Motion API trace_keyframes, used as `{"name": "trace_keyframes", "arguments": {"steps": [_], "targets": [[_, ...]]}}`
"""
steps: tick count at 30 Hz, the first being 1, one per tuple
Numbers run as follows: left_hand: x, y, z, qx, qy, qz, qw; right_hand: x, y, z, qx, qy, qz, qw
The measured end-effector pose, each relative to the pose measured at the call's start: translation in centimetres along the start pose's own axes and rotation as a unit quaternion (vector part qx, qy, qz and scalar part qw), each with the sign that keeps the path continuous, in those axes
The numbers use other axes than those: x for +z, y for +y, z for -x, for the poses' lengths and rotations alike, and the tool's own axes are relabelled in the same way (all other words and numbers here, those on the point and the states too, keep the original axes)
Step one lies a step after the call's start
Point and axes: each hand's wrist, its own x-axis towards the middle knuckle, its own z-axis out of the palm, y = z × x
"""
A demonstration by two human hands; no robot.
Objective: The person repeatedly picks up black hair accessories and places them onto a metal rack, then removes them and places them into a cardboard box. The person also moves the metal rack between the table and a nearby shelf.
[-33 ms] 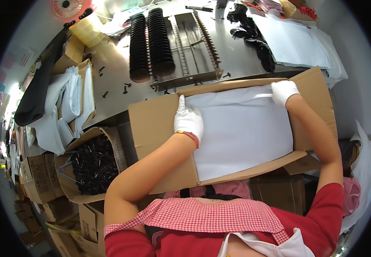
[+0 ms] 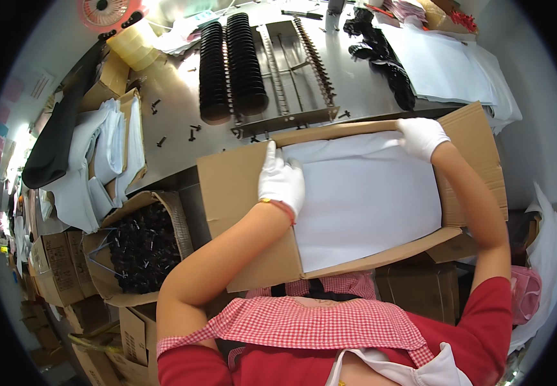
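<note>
both gloved hands, left grip (image 2: 281, 180) and right grip (image 2: 422, 137), reach forward, palms down.

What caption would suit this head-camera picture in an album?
Two white-gloved hands, left hand and right hand, press a white sheet into an open cardboard box beside a metal table.

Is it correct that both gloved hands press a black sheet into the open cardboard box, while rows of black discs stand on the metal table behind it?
Not quite: the sheet is white, not black, as the head view shows. The rest holds: the left hand and the right hand, both gloved, press it into the open cardboard box, and rows of black discs stand on the metal table behind it.
</note>
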Motion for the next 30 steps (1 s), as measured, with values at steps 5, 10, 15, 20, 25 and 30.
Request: {"name": "trace_keyframes", "arguments": {"steps": [5, 10, 15, 20, 25, 30], "targets": [[0.6, -6.6, 2.1, -0.053, 0.343, 0.262, 0.9, -2.3, -11.1, -2.4, -0.233, 0.147, -0.604, 0.748], [3.0, -10.5, -0.2, -0.259, 0.24, 0.494, 0.795, -4.4, -18.2, -9.6, -0.134, 0.161, -0.675, 0.707], [4.8, -11.7, -2.2, -0.186, 0.185, 0.586, 0.767, -4.7, -19.8, -12.0, -0.229, 0.114, -0.699, 0.667], [4.9, -11.8, -2.2, -0.16, 0.209, 0.545, 0.796, -5.4, -23.8, -9.6, -0.186, 0.223, -0.667, 0.687], [5.0, -11.7, -2.0, -0.128, 0.251, 0.491, 0.824, -2.4, -27.6, -11.0, -0.203, 0.558, -0.369, 0.715], [4.3, -10.0, -0.4, -0.182, 0.323, 0.477, 0.797, -5.4, -22.6, -10.4, -0.262, 0.523, -0.253, 0.771]]}}
